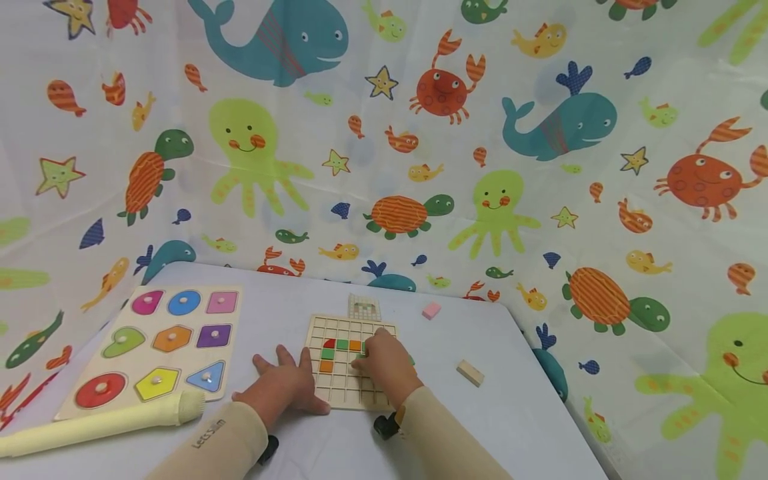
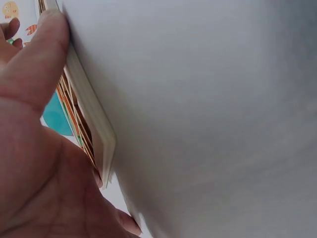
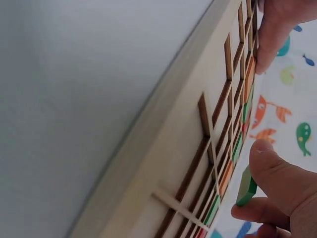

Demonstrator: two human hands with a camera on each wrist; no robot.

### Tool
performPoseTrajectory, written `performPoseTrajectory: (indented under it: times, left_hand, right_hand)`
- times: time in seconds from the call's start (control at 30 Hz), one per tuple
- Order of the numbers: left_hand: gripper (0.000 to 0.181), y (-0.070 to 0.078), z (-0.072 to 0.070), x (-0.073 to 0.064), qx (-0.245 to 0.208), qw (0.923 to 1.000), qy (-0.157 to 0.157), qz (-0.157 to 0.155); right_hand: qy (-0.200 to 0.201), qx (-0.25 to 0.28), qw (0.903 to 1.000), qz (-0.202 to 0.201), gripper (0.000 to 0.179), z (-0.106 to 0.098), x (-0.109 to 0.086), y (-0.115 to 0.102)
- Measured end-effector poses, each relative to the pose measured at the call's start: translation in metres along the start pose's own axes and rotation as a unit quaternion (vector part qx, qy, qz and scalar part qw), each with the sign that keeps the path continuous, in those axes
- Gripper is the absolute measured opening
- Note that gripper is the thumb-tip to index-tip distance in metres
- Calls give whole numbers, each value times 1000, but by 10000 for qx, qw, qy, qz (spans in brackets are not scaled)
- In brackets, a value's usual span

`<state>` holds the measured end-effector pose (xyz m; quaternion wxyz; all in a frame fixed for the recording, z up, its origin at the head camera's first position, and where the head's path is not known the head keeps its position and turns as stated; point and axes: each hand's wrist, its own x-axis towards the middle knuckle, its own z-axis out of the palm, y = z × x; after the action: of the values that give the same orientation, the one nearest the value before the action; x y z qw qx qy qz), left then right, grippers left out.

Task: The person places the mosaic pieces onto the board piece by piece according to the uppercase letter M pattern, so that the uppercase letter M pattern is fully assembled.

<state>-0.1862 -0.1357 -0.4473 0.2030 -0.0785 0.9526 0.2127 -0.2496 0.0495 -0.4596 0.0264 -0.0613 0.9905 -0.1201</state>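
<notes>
A wooden grid board (image 1: 342, 398) lies flat on the white table, with several coloured tiles set in its cells. Among them are a red tile with a rounded corner (image 1: 329, 343), an orange tile (image 1: 326, 366) and a green tile (image 1: 342, 345). My left hand (image 1: 285, 383) rests at the board's left edge, fingers spread, its thumb by the near corner. Over the board's right half is my right hand (image 1: 387, 363). Its thumb and finger pinch a small green block (image 3: 245, 188), seen above the grid in the right wrist view; the hand hides some cells in the head view.
A small pattern card (image 1: 364, 308) lies behind the board. To the right are a pink block (image 1: 431, 311) and a plain wooden block (image 1: 471, 373). A knobbed shape puzzle (image 1: 144, 357) and a pale yellow roll (image 1: 102, 425) occupy the left. A sea-animal curtain (image 1: 360, 167) hangs behind.
</notes>
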Motion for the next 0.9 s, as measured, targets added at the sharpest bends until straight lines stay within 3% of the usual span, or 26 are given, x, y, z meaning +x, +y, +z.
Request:
performPoseTrajectory:
  times: [0.53, 0.9]
  left_hand:
    - [131, 0, -1, -1, -4, 10000, -12, -20]
    - [132, -1, 1, 1, 35, 10000, 17, -51]
  right_hand:
    - [-166, -347, 9986, -357, 34, 1, 21, -7]
    - [-417, -278, 9986, -171, 32, 3, 27, -16]
